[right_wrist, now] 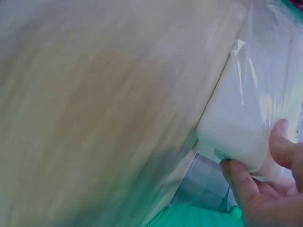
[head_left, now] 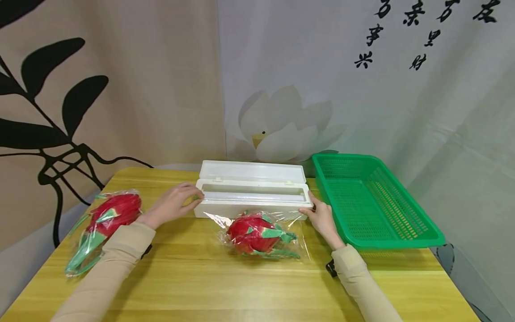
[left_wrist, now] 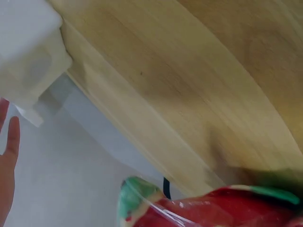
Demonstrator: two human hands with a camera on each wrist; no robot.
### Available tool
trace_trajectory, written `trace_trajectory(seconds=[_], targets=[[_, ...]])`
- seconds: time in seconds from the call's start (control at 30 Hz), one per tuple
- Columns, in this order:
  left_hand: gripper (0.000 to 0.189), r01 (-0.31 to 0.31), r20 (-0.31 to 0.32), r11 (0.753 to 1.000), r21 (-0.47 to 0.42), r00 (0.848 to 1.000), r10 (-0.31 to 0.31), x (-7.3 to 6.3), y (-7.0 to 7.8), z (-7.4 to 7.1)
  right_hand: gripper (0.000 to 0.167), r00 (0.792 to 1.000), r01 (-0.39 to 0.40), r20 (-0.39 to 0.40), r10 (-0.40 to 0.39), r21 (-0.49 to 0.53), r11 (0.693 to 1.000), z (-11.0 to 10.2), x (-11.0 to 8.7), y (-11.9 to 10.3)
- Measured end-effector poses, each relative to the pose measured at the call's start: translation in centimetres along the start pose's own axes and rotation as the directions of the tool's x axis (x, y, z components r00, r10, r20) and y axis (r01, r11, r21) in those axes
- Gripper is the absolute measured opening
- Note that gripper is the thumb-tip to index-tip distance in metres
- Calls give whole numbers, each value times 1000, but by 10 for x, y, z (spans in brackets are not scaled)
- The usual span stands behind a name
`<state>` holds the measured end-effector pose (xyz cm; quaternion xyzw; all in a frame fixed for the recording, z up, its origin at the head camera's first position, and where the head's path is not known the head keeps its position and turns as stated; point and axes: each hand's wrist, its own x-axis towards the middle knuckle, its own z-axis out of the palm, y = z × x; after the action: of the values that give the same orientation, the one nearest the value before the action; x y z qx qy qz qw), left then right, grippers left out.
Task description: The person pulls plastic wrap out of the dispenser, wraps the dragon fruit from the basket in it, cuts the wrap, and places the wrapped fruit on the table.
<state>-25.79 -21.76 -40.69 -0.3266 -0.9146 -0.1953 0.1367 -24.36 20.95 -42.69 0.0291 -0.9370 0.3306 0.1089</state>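
Observation:
A white cling film dispenser [head_left: 253, 208] with its lid raised stands toward the back of the table, a pale roll of film [head_left: 253, 196] inside. My left hand [head_left: 174, 203] reaches to its left end, fingertips right at the corner; in the left wrist view the two visible digits are extended and apart. My right hand [head_left: 322, 219] grips the right end, with the thumb on the front face and the fingers round the end [right_wrist: 265, 175]. Against the dispenser's front lies a red dragon fruit [head_left: 253, 235] with green scales, in clear film.
Another film-wrapped dragon fruit [head_left: 116, 214] lies at the table's left, beside my left forearm. A green plastic basket [head_left: 346, 214] stands at the right, close to my right hand. Behind the wooden table [head_left: 225, 286] hangs a printed curtain [head_left: 169, 89].

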Motion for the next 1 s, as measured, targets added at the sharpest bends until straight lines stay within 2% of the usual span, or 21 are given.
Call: trace_trajectory(seconds=[0.1, 0.2, 0.33, 0.47, 0.57, 0.63, 0.77, 0.87, 1.0], targets=[[19, 40, 30, 999, 22, 999, -40, 0, 2, 1, 69, 1000, -3, 5, 3, -1, 1000, 0, 0, 1], [21, 38, 5, 998, 59, 999, -38, 2, 5, 4, 69, 1000, -17, 9, 17, -3, 1000, 0, 1, 1], [19, -13, -75, 994, 107, 997, 21, 3, 7, 8, 69, 1000, -23, 5, 23, 26, 999, 1, 0, 0], [20, -81, -164, 988, 131, 981, 102, 3, 9, 10, 63, 1000, -13, -6, 13, 53, 998, 1, -2, -5], [15, -132, -212, 983, 129, 965, 158, 5, 13, 10, 46, 999, 31, -37, -29, 50, 998, 0, -5, -10], [10, -145, -224, 983, 114, 960, 168, 6, 16, 10, 30, 995, 70, -67, -67, 44, 997, -1, -7, -15], [8, -112, -199, 992, 61, 972, 122, 6, 23, 7, 11, 984, 141, -114, -137, 26, 990, -4, -12, -22], [8, -74, -163, 997, 7, 984, 75, 3, 30, 4, 9, 977, 177, -121, -173, 22, 984, -8, -18, -24], [10, -63, -139, 996, -60, 989, 54, -4, 41, 2, 11, 978, 199, -84, -192, 80, 977, -14, -27, -24]])
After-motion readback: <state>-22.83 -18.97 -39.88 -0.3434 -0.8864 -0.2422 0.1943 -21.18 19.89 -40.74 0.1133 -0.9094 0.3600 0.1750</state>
